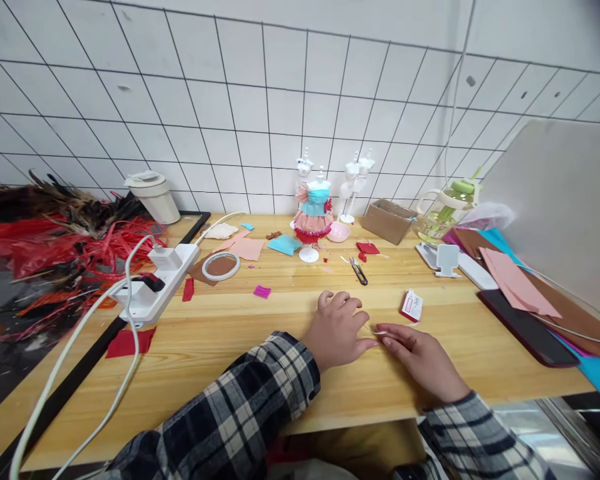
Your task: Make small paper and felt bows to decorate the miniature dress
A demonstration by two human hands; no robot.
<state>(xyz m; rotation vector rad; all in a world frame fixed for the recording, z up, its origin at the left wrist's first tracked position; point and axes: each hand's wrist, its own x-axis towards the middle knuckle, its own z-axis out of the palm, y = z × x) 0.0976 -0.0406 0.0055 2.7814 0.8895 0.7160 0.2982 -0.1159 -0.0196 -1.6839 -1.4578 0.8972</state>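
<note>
Over the middle of the table, my left hand point(337, 330) hovers with curled fingers spread apart. Its thumb tip reaches close to a small white strip point(379, 332), possibly tape; whether they touch is hard to tell. My right hand point(423, 360) pinches that strip between thumb and fingers. Just beyond the right hand lies a small red-and-white box point(411, 305). Black-handled thread snips point(359, 271) rest farther back. Behind them stands a miniature dress form in a blue, pink and red paper-like dress point(314, 210).
A power strip point(163, 283) with white cables runs along the left side, near a tape roll point(221, 266). White mini mannequins point(353, 180), a cardboard box point(389, 221) and a green-lidded jug point(445, 210) stand at the back. On the right lie a dark tablet-like slab point(525, 333) and coloured sheets point(520, 280).
</note>
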